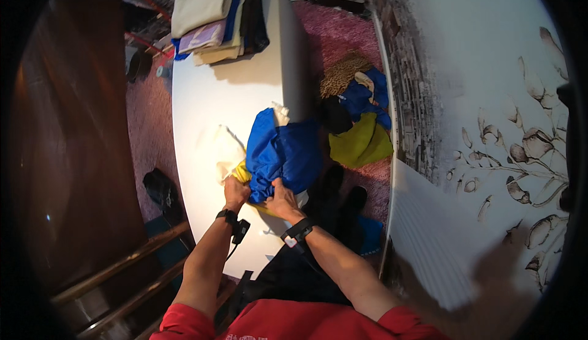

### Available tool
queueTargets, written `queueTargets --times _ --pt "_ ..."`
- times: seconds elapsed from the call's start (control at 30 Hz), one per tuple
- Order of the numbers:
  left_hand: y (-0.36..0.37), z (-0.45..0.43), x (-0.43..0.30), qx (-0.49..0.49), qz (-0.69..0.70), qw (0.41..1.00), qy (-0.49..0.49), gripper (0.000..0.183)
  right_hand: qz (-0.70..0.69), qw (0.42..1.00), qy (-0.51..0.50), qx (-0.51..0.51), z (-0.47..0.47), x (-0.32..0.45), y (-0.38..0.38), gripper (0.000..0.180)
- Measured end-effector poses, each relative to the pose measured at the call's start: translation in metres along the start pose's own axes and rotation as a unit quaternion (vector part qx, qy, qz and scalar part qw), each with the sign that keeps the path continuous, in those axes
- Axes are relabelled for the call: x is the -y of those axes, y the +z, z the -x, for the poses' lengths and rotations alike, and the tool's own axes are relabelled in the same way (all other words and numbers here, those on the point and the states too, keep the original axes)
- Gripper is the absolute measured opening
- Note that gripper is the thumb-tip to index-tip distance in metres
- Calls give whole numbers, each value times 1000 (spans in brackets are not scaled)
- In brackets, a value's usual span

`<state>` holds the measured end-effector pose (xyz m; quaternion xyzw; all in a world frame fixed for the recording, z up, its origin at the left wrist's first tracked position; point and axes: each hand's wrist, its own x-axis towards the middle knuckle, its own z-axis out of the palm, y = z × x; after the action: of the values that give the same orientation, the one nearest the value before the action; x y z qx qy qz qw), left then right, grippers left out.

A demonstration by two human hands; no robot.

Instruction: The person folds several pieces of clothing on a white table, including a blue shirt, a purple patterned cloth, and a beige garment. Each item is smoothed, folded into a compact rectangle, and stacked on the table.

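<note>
A bunched garment with a large blue fabric part (pixel 289 156), yellow trim (pixel 241 172) and a cream part (pixel 228 151) lies over the right edge of a white table (pixel 209 96). My left hand (pixel 236 193) grips its yellow edge, close to the cream cloth. On the near side of the blue cloth, my right hand (pixel 282 201) pinches the fabric between thumb and fingers. Part of the blue cloth hangs past the table's edge. A whitish cloth end (pixel 280 114) sticks out at its far side. Both wrists wear black straps.
A stack of folded cloths (pixel 206 4) stands at the table's far end. On the pink carpet (pixel 317 27) to the right lie a yellow-green cloth (pixel 360 142), a blue garment (pixel 363 96) and a patterned brown cloth (pixel 344 71). Wooden rails (pixel 124 259) run at lower left.
</note>
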<state>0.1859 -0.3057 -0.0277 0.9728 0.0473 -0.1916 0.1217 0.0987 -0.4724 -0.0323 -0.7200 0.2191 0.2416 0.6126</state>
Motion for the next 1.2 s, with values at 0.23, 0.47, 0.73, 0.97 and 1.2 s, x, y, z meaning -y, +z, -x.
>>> queueTargets --times 0.23,0.47,0.73,0.97,1.2 --pt "2 -21 23 29 26 993 116 16 -6 994 85 66 -14 34 -10 63" --pt "-6 -32 28 36 72 978 191 10 -36 995 76 55 -13 45 -10 46" --pt "10 -44 52 -14 56 966 251 23 21 998 48 -34 -19 34 10 33" --pt "6 -24 48 -5 209 959 194 48 -2 990 -25 -139 -10 15 25 16" --pt "2 -2 60 48 511 844 153 32 -26 973 -48 -224 24 20 34 18"
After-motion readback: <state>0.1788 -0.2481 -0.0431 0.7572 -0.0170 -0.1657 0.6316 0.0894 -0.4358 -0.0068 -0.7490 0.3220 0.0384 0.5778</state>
